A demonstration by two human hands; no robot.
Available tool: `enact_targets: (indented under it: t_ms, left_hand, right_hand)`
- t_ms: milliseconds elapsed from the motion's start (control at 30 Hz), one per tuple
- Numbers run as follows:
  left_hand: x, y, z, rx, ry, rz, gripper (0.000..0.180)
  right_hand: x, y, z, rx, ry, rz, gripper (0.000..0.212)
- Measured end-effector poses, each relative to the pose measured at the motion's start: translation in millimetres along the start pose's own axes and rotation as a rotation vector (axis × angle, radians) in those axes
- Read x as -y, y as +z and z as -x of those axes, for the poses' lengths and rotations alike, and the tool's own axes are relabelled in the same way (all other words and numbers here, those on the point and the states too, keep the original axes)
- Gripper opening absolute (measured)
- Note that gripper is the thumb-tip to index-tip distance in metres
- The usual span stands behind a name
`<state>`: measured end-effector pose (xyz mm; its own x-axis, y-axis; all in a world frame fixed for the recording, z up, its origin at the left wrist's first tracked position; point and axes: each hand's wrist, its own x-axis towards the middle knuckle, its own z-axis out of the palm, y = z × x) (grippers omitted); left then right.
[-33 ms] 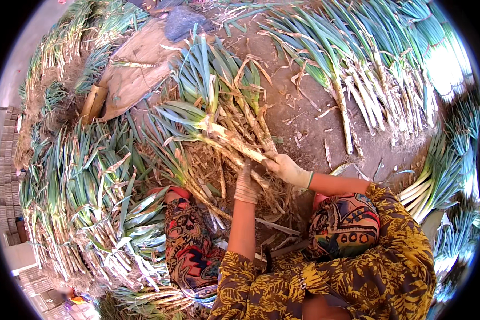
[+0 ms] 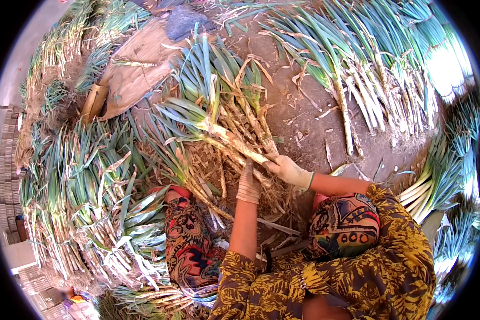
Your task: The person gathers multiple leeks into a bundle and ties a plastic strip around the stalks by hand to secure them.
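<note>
The right hand (image 2: 289,170), gloved, is closed around the pale stalk of a green onion (image 2: 234,141) whose leaves extend up and left from it. The left hand (image 2: 249,184), also gloved, sits just left of and below the right, fingers curled on dry husks (image 2: 269,194) at the stalk base. Further onion bundles (image 2: 90,197) lie left of both hands on the dirt floor (image 2: 309,128).

Two gloved hands, left (image 2: 249,184) and right (image 2: 288,169); roughly four heaps of green onions (image 2: 378,80); one brown sack (image 2: 138,69).
</note>
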<state>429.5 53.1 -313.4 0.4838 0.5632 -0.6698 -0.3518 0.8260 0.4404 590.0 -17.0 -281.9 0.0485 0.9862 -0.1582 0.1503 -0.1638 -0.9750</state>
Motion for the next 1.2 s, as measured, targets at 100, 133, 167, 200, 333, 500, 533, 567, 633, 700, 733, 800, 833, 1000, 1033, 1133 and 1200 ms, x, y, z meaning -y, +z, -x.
enact_targets:
  t_ms: [100,133,167,200,333,500,533,567,633,700,733,800,833,1000,1033,1133,1200]
  left_hand:
    - [7.6,22.9,10.0,0.015,0.003,-0.131,0.052]
    - [9.2,19.7,6.1,-0.002,-0.017,-0.163,0.053]
    - [11.9,16.0,4.0,-0.041,-0.030,-0.183,0.054]
    - [14.7,12.2,2.4,-0.080,-0.044,-0.203,0.055]
    - [22.2,-9.5,-22.2,-0.057,-0.066,-0.059,0.066]
    - [3.2,17.1,-16.6,-0.317,0.156,0.007,0.064]
    - [0.6,9.8,-19.2,-0.323,0.141,0.029,0.059]
    - [-3.1,1.5,-21.5,-0.331,0.126,0.051,0.054]
    - [-0.4,-1.3,-17.1,-0.311,0.132,0.104,0.040]
    - [-2.3,0.2,-11.3,-0.211,0.102,0.143,0.043]
    - [-2.8,-4.7,-7.9,-0.170,0.094,0.167,0.045]
    - [0.7,-15.9,-7.9,-0.126,0.076,0.234,0.049]
    - [1.8,-17.8,-8.5,-0.105,0.056,0.265,0.049]
    - [-4.9,8.0,4.6,-0.359,0.043,0.277,0.047]
    - [-2.0,11.0,-1.6,-0.354,0.023,0.251,0.046]
    - [2.2,-13.1,-9.7,-0.328,0.060,0.250,0.045]
    - [2.1,-1.5,1.5,-0.189,0.134,0.286,0.045]
  right_hand:
    - [-8.4,1.7,4.7,0.125,0.259,-0.193,0.049]
    - [-2.5,2.5,5.3,0.157,0.345,-0.268,0.053]
    - [0.9,3.0,5.3,0.189,0.430,-0.344,0.058]
    - [0.8,2.9,4.7,0.194,0.400,-0.311,0.059]
    - [-1.1,2.4,12.8,0.145,0.180,0.249,0.065]
    - [43.1,-2.4,15.8,0.401,0.304,0.802,0.064]
    - [46.6,-1.0,17.9,0.416,0.231,0.815,0.065]
    - [49.7,1.0,20.4,0.432,0.157,0.826,0.066]
    - [39.7,6.0,26.3,0.414,0.079,0.727,0.073]
    - [14.9,7.3,26.7,0.268,0.117,0.458,0.078]
    - [14.2,9.8,26.5,0.205,0.130,0.321,0.081]
    - [12.1,9.0,24.8,0.278,0.306,0.131,0.093]
    - [-2.6,13.4,23.2,0.327,0.378,0.091,0.095]
    - [-19.7,10.3,18.6,0.428,0.494,-0.164,0.102]
    - [-64.3,18.9,22.8,0.341,0.440,-0.220,0.098]
    - [-60.1,21.5,22.2,0.310,0.383,-0.141,0.092]
    - [-36.0,12.7,23.6,0.262,0.287,0.000,0.086]
